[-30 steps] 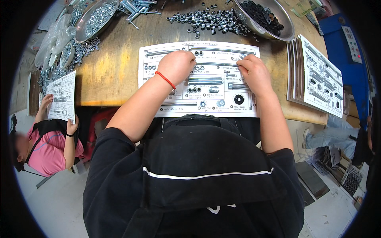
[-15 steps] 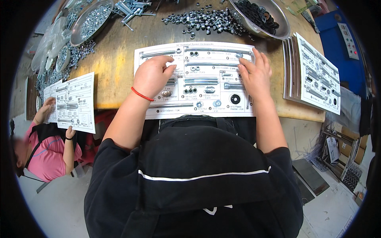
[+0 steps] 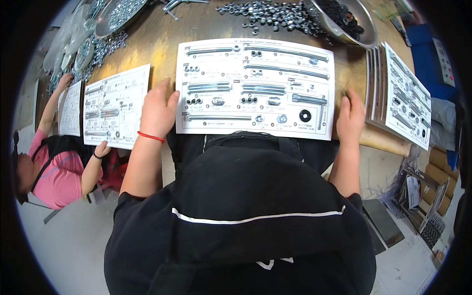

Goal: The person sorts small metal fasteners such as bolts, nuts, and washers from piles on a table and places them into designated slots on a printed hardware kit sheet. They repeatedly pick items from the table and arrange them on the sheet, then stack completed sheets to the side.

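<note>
A white hardware card (image 3: 216, 129) lies at the table's near edge in front of me. It shows rows of bolts, nuts and washers, and a black round washer near its lower right; I cannot tell which are real pieces and which are print. My left hand (image 3: 160, 110) is open at the card's left edge, thumb apart from the fingers. Whether it touches the edge I cannot tell. Just off the right edge is my right hand (image 3: 351, 115), open and empty, its fingers loosely bent and a small gap between it and the card.
Several similar cards (image 3: 410, 98) stand stacked at the right. Loose nuts (image 3: 275, 15) lie along the back beside a metal bowl (image 3: 369, 39) of black washers. Another bowl (image 3: 101, 29) holds small parts at the back left. A co-worker in pink (image 3: 61, 169) holds a card (image 3: 117, 105) at the left.
Both hands have moved off the card's face and out to its two sides. The view has shifted a little. The co-worker's far hand has reached toward the loose parts.
</note>
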The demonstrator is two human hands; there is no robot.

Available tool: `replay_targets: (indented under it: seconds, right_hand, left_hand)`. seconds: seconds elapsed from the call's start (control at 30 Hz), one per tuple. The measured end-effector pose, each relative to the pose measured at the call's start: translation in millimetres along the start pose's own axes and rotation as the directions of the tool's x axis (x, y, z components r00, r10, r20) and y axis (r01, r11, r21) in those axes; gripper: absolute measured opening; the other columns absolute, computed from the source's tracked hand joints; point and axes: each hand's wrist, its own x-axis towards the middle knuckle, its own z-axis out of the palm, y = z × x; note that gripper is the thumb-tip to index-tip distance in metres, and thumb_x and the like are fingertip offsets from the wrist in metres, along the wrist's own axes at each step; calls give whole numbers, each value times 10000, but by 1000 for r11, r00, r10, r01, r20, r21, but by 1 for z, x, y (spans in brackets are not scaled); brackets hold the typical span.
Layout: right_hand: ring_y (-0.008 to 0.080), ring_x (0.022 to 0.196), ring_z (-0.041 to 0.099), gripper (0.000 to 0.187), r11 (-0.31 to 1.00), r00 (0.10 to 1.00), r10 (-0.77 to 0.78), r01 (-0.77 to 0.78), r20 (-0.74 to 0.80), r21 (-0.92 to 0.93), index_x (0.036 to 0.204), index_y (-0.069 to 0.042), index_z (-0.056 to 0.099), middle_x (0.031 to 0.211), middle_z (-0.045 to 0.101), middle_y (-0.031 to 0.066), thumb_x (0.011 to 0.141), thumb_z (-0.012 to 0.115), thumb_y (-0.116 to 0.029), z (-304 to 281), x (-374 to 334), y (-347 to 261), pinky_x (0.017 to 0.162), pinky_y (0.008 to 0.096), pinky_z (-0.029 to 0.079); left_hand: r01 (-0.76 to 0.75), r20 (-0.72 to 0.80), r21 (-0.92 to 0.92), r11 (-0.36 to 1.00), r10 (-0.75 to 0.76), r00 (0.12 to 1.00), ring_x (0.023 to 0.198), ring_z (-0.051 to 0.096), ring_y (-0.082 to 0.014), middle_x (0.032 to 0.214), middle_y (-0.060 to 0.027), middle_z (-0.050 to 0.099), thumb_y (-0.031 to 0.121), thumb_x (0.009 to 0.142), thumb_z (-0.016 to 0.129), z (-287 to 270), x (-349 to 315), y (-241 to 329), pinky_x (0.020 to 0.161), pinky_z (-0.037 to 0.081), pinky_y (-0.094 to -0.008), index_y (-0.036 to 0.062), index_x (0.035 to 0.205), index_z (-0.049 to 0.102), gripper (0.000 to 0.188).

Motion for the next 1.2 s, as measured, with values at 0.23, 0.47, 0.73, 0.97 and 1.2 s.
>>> replay_targets:
  seconds: [0.23,0.47,0.73,0.97,1.2]
  right_hand:
    - [270,1146,545,390,829,961,198,-268,191,491,1321,40,485,1250,564,197,947,491,-71,4,-40,-28,979,368,427]
    - [210,1127,526,366,416,858,399,-483,323,770,1301,26,471,1243,539,147,944,495,-53,3,-25,-44,968,327,428]
    - [225,1178,502,359,465,885,412,-410,218,785,1281,19,495,1257,531,155,929,530,-38,-2,-32,-50,998,338,410]
    - [230,1183,503,364,473,903,403,-345,149,811,1277,11,503,1267,525,158,918,546,-30,-24,-41,-57,1003,340,406]
    - [218,1181,495,376,507,909,406,-308,92,805,1275,13,509,1271,522,160,903,546,-26,-70,-50,-74,1009,332,385]
  left_hand:
    - [376,203,-743,554,-349,915,1311,453,-282,1384,-185,507,149,966,511,14,-12,16,1092,327,-347,-35,1412,402,494]
    - [533,468,-840,105,-359,808,1034,616,-210,1172,-159,622,129,995,449,18,18,-8,892,489,-308,-89,1270,495,353]
    - [489,440,-870,62,-350,827,1016,634,-211,1133,-141,648,69,993,428,21,13,-7,887,506,-319,-55,1233,539,293]
    - [439,445,-895,-74,-199,873,1020,643,-212,1160,-152,645,52,983,434,9,6,-12,897,513,-319,-61,1261,529,315]
    - [401,401,-916,-34,0,916,1062,630,-228,1189,-169,630,93,974,456,-21,5,4,943,496,-334,-83,1275,503,352]
